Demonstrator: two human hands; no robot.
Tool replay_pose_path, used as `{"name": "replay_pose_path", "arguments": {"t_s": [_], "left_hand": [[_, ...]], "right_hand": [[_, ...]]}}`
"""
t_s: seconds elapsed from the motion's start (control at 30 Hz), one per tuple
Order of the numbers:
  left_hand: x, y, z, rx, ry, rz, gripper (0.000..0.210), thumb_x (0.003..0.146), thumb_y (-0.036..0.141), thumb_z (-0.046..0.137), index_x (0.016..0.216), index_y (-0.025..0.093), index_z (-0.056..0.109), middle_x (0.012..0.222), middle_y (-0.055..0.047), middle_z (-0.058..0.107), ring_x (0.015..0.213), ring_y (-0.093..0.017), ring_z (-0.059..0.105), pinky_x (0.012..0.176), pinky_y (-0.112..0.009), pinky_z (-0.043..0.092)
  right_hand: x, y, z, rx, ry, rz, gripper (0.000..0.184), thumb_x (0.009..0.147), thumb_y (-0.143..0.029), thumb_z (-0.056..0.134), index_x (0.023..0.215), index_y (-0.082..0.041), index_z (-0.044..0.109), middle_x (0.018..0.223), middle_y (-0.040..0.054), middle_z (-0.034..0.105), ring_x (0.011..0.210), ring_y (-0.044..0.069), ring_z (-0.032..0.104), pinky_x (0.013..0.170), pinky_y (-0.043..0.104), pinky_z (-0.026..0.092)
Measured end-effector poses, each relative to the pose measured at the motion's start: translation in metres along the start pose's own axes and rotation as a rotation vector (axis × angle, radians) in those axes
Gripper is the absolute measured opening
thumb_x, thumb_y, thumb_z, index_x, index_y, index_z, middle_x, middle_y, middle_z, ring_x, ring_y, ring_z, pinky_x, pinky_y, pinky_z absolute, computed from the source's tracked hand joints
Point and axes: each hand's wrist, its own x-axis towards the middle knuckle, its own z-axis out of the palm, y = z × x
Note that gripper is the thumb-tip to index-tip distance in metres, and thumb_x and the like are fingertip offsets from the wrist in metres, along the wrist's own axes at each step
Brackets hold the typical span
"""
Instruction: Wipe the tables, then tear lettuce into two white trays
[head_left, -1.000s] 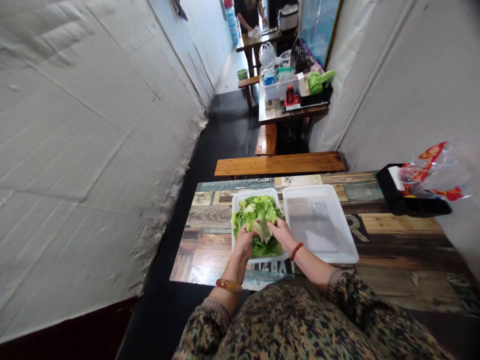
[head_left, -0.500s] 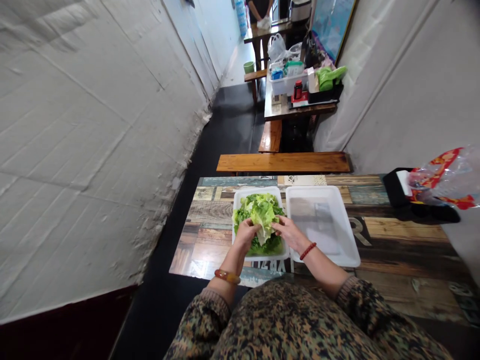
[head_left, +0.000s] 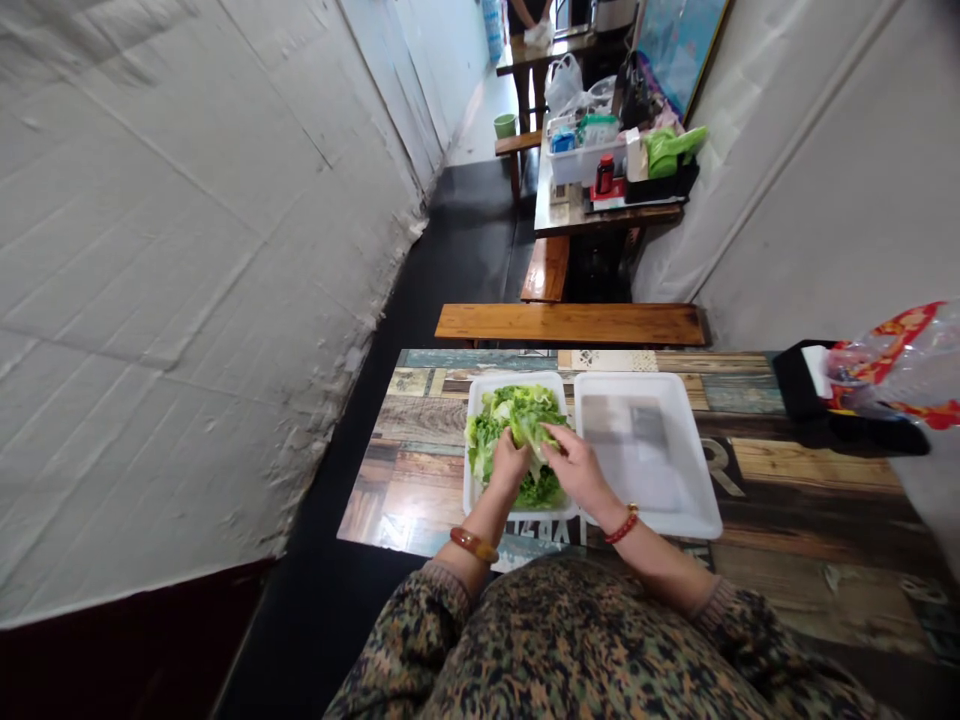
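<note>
A white plastic tray (head_left: 474, 492) on the table is heaped with green leafy lettuce (head_left: 489, 418). Over the heap, my left hand (head_left: 510, 465) grips a lettuce leaf (head_left: 531, 428) near its pale base. My right hand (head_left: 576, 465) pinches the same leaf from the right side, thumb and fingers closed on its edge. The leaf looks bunched between both hands, and part of it is hidden behind the fingers. To the right stands a second white tray (head_left: 701, 500), with nothing visible in it; my right wrist passes over its near left corner.
The wood-patterned table (head_left: 420, 455) carries a black box with a clear and red plastic bag (head_left: 885, 360) at right. Beyond its far edge runs a wooden bench (head_left: 570, 322). Another table (head_left: 551, 215) holds bins and bags. A person (head_left: 523, 15) stands at the back.
The leaf, spread out before, is now folded and bunched together. My left hand has moved slightly right and turned, and my right hand has swung over the leaf.
</note>
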Motion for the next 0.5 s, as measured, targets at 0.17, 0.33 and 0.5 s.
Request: {"name": "replay_pose_path", "arguments": {"t_s": [0.17, 0.33, 0.5], "left_hand": [[-0.012, 0.002, 0.001, -0.183, -0.108, -0.04, 0.032, 0.061, 0.021, 0.069, 0.09, 0.019, 0.057, 0.07, 0.003, 0.061, 0.061, -0.012, 0.055, 0.056, -0.021, 0.043], [-0.017, 0.006, -0.004, -0.285, -0.189, -0.121, 0.036, 0.066, 0.035, 0.072, 0.092, 0.02, 0.053, 0.079, 0.002, 0.059, 0.069, -0.013, 0.057, 0.057, -0.022, 0.043], [-0.009, 0.008, -0.004, -0.238, -0.168, -0.115, 0.04, 0.065, 0.043, 0.073, 0.091, 0.021, 0.052, 0.079, 0.003, 0.059, 0.067, -0.012, 0.056, 0.057, -0.021, 0.04]], "right_hand": [[-0.002, 0.013, 0.004, -0.385, -0.07, -0.188, 0.042, 0.09, -0.019, 0.042, 0.13, -0.02, 0.056, 0.122, 0.0124, 0.062, 0.116, 0.024, 0.058, 0.102, 0.042, 0.047], [-0.008, 0.014, 0.001, -0.548, -0.183, -0.268, 0.061, 0.085, -0.011, 0.043, 0.145, -0.017, 0.039, 0.135, 0.0155, 0.052, 0.129, 0.027, 0.048, 0.109, 0.047, 0.041], [0.001, 0.016, -0.009, -0.4, -0.318, -0.22, 0.06, 0.086, -0.016, 0.045, 0.146, -0.022, 0.039, 0.142, 0.0123, 0.05, 0.132, 0.025, 0.046, 0.111, 0.046, 0.04]]}}
